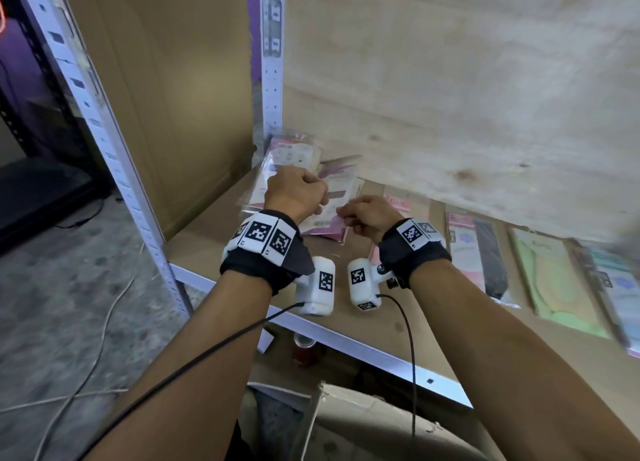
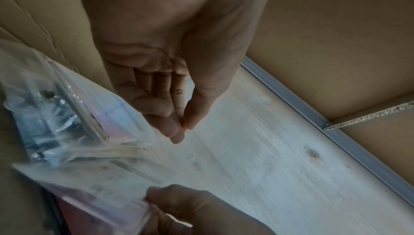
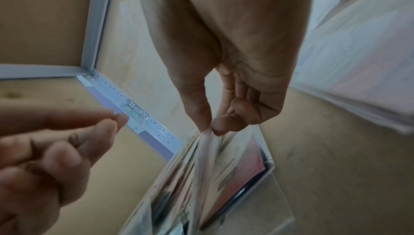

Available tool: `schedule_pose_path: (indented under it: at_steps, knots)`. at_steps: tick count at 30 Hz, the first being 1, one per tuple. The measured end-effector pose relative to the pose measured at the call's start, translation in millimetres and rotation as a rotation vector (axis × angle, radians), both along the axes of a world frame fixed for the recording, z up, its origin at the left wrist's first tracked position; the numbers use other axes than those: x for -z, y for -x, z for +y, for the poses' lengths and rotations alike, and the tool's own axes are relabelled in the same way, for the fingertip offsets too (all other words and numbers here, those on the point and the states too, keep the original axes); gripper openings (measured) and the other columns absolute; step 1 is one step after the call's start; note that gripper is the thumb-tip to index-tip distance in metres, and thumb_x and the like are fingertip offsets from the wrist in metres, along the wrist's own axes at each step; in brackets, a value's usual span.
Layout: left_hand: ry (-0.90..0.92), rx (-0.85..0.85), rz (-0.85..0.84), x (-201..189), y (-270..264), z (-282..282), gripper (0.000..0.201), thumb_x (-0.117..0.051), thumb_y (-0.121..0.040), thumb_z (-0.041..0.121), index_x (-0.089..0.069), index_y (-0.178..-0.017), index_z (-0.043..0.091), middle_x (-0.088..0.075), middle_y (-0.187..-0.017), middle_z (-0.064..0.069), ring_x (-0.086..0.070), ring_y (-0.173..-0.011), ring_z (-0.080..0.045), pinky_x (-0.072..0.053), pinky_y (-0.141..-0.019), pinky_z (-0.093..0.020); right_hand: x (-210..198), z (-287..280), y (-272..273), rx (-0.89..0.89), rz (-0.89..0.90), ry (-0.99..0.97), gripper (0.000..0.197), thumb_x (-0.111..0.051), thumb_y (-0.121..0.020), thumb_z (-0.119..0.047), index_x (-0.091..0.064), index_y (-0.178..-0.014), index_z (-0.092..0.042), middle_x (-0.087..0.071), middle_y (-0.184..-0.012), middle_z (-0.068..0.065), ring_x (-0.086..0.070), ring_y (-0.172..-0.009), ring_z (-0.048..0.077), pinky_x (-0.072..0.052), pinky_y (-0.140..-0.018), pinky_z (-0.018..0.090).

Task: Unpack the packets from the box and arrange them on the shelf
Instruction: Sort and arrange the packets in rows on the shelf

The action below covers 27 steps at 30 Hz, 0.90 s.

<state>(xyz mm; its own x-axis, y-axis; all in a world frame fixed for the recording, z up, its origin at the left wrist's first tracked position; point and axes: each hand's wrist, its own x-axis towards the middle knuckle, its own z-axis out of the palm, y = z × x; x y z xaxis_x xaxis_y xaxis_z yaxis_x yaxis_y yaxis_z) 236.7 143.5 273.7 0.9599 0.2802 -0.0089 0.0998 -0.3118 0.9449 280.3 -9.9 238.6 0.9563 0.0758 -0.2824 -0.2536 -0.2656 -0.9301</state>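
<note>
A stack of flat plastic-wrapped packets (image 1: 287, 162) lies at the left end of the brown shelf board (image 1: 207, 238). My right hand (image 1: 341, 214) pinches the clear plastic edge of the top packet (image 1: 325, 230) between thumb and forefinger. The right wrist view shows that pinch (image 3: 211, 129) on the crumpled film of the packet (image 3: 235, 168). My left hand (image 1: 320, 197) hovers just above the stack, fingers curled. Its thumb tip touches the forefinger (image 2: 182, 129) and nothing shows between them. The held packet (image 2: 100, 185) is blurred.
Several packets lie in a row to the right, among them a black one (image 1: 491, 252) and a green one (image 1: 554, 280). A white perforated post (image 1: 272, 62) and a cardboard side panel (image 1: 180, 96) close the left. A cardboard box (image 1: 363, 422) sits below the shelf.
</note>
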Motion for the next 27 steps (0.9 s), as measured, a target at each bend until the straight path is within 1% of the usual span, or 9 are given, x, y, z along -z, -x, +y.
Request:
schedule_pose_path:
  at_steps: [3, 6, 9, 13, 16, 18, 21, 23, 27]
  knots:
    - [0.009, -0.013, -0.007, 3.2, -0.3, 2.4, 0.019, -0.064, -0.081, 0.013, -0.068, -0.064, 0.020, -0.076, -0.074, -0.002, -0.069, -0.066, -0.020, -0.062, -0.080, -0.038, -3.9, -7.9, 4.4, 0.044, -0.056, -0.058, 0.019, -0.064, -0.085, 0.005, -0.060, -0.073, -0.009, -0.058, -0.073, 0.013, -0.050, -0.052, 0.016, -0.037, -0.051, 0.026]
    - [0.093, -0.022, 0.022, 4.0, 1.1, -0.4, 0.003, -0.069, -0.084, 0.021, -0.068, -0.087, 0.021, -0.073, -0.101, -0.008, -0.071, -0.069, -0.017, -0.063, -0.071, -0.031, -8.9, -20.6, 13.5, 0.042, -0.125, -0.118, 0.016, -0.061, -0.086, 0.005, -0.060, -0.079, -0.010, -0.067, -0.079, 0.012, -0.062, -0.062, 0.019, -0.050, -0.054, 0.025]
    - [0.202, 0.004, 0.070, 6.6, -1.6, -9.7, 0.041, -0.072, -0.083, 0.035, -0.060, -0.116, 0.014, -0.064, -0.113, -0.006, -0.069, -0.085, -0.017, -0.063, -0.078, -0.035, -16.5, -34.3, 25.9, 0.030, -0.257, -0.123, 0.017, -0.061, -0.087, 0.006, -0.064, -0.081, -0.010, -0.071, -0.081, 0.006, -0.068, -0.068, 0.017, -0.056, -0.058, 0.025]
    - [0.397, 0.169, 0.105, 0.5, 5.7, -25.0, 0.034, -0.071, -0.082, 0.055, -0.065, -0.097, 0.025, -0.072, -0.101, 0.002, -0.070, -0.094, -0.015, -0.062, -0.072, -0.029, -32.8, -54.3, 41.2, 0.026, -0.441, -0.031, 0.015, -0.065, -0.087, 0.005, -0.071, -0.091, -0.008, -0.072, -0.088, 0.008, -0.066, -0.078, 0.018, -0.056, -0.077, 0.031]
    - [0.607, 0.304, 0.106, -4.4, 4.8, -38.3, 0.064, -0.070, -0.080, 0.061, -0.058, -0.129, 0.021, -0.069, -0.118, -0.006, -0.071, -0.103, -0.022, -0.062, -0.074, -0.031, -44.9, -69.2, 54.0, -0.049, -0.554, 0.121, 0.012, -0.068, -0.089, -0.002, -0.073, -0.099, -0.009, -0.072, -0.091, 0.009, -0.065, -0.076, 0.017, -0.057, -0.066, 0.033]
    - [0.736, 0.313, 0.078, -8.7, 2.9, -47.3, 0.072, -0.071, -0.081, 0.058, -0.046, -0.139, 0.022, -0.061, -0.126, -0.011, -0.070, -0.105, -0.026, -0.062, -0.081, -0.039, -48.7, -78.5, 61.8, -0.091, -0.660, 0.280, 0.012, -0.071, -0.088, -0.007, -0.075, -0.098, -0.013, -0.071, -0.093, 0.003, -0.063, -0.077, 0.014, -0.053, -0.067, 0.021]
    - [0.847, 0.259, 0.054, -12.6, 3.9, -61.6, 0.047, -0.070, -0.089, 0.041, -0.055, -0.124, 0.014, -0.066, -0.119, -0.016, -0.071, -0.103, -0.027, -0.061, -0.083, -0.042, -48.1, -94.0, 71.1, -0.148, -0.734, 0.404, 0.017, -0.076, -0.084, -0.009, -0.077, -0.100, -0.014, -0.068, -0.100, 0.001, -0.061, -0.077, 0.010, -0.043, -0.069, 0.007]
    - [0.832, 0.210, 0.030, -10.9, 6.0, -69.5, 0.023, -0.062, -0.097, 0.028, -0.060, -0.109, 0.009, -0.070, -0.113, -0.017, -0.072, -0.098, -0.026, -0.062, -0.077, -0.038, -46.2, -105.7, 74.2, -0.200, -0.701, 0.447, 0.023, -0.079, -0.081, -0.013, -0.075, -0.103, -0.018, -0.065, -0.106, 0.001, -0.062, -0.084, 0.012, -0.043, -0.071, 0.007]
    - [0.725, 0.226, -0.022, -4.7, 12.6, -77.6, 0.020, -0.055, -0.100, 0.022, -0.059, -0.113, 0.007, -0.074, -0.095, -0.011, -0.074, -0.076, -0.016, -0.057, -0.058, -0.023, -45.1, -134.2, 74.2, -0.192, -0.599, 0.374, 0.026, -0.079, -0.083, -0.024, -0.073, -0.108, -0.024, -0.065, -0.112, 0.001, -0.062, -0.096, 0.013, -0.045, -0.079, 0.015]
